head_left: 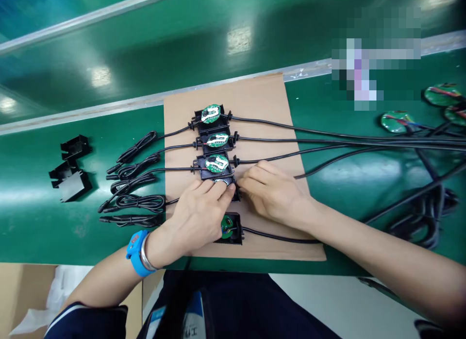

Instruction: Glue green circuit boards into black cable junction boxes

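Observation:
My left hand [198, 212] lies over a black plastic case [236, 194] in the row, its fingers and thumb closed on the case and the circuit board within, mostly hidden. At the right end of that case, the bent fingers of my right hand [273, 193] pinch a black cable [316, 171]. Three cases beyond my hands each hold a green circuit board [217, 163] with a white strip on top. Nearer me, another case [236, 222] has a green board [226, 227] inside, partly covered by my left hand.
Brown cardboard [255, 96] lies beneath the cases on the green bench [127, 246]. Bundled black cables [140, 202] lie to the left, beside loose black cases [74, 183]. Long cables run right, toward more green boards [395, 121] and a cable coil [418, 222].

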Available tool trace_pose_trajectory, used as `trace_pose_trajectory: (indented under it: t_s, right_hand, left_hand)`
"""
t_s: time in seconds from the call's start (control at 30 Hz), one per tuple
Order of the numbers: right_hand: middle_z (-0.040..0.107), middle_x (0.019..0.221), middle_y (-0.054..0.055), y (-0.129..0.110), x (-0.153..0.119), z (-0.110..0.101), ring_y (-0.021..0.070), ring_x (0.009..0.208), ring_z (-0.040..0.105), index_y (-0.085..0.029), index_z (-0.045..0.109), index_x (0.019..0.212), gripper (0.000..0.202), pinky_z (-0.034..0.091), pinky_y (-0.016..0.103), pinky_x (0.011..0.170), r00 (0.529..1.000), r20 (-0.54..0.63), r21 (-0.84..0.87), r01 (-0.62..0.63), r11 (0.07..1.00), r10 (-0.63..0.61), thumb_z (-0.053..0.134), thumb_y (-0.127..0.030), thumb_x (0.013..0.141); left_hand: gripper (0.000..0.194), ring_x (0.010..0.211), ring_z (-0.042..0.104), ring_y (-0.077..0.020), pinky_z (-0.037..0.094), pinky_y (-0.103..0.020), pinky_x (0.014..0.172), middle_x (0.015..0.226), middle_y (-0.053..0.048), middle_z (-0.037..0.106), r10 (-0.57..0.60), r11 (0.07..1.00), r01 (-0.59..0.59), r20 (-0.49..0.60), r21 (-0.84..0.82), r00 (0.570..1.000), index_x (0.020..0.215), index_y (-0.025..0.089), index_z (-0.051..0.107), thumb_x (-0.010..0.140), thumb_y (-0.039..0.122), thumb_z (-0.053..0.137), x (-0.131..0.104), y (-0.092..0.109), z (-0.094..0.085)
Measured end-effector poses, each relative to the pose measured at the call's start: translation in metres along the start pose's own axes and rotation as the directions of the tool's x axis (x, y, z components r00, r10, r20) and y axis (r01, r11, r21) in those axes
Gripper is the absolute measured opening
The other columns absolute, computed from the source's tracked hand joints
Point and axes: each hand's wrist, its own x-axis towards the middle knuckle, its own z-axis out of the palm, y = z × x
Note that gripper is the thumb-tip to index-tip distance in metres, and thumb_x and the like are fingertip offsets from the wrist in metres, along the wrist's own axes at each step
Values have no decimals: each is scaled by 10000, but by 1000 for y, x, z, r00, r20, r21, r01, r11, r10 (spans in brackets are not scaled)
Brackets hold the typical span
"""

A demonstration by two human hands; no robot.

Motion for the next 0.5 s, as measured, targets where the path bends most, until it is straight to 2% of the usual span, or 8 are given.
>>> trace_pose_trajectory:
  t_s: [0.1,0.2,0.27,0.33,0.4,0.5]
  right_hand:
    - [609,777,66,1,-2,-1,185,763,445,-153,686,842,330,420,302,698,1000,-1,39,4,999,-4,391,-35,934]
    - [633,805,55,6,0,-15,181,784,488,-168,695,881,257,440,303,720,998,35,115,47,992,-51,458,-105,958]
    - [672,882,61,13,6,-20,192,838,536,-174,695,957,186,465,322,769,998,-33,119,58,991,-55,510,-167,965]
    - [697,987,89,22,14,-16,224,917,581,-164,673,1053,176,490,367,838,993,-115,67,16,998,-8,532,-222,965]
    - [703,1032,113,30,21,-7,259,948,610,-150,643,1098,205,511,419,858,991,-126,27,-46,999,49,525,-247,961]
    - [710,994,110,34,23,2,256,875,648,-156,609,1080,178,549,408,760,989,-104,46,-99,994,103,507,-241,960]
  left_hand:
    - [497,887,558,-241,417,-392,763,1061,-112,647,-12,1000,12,27,4,1000,1349,66,551,855,79,494,-4,3,-5]
    - [463,1005,577,-247,423,-395,831,1157,-98,654,-3,996,2,-5,-84,1000,1341,120,564,883,85,511,-12,-4,-17]
    - [418,1069,582,-246,425,-401,872,1212,-88,653,-60,991,49,-80,-125,995,1335,163,569,922,123,525,-15,-18,-25]
    - [348,1054,595,-266,431,-417,851,1202,-104,658,-195,979,186,-118,-86,974,1278,161,597,934,152,542,-14,-37,-28]
    - [225,997,604,-298,436,-434,805,1118,-135,669,-317,948,318,-78,-3,945,1129,124,640,920,167,571,-11,-57,-25]
    - [81,925,619,-281,454,-423,799,1000,-111,684,-353,935,353,-7,-32,935,959,139,631,927,175,566,-9,-74,-21]
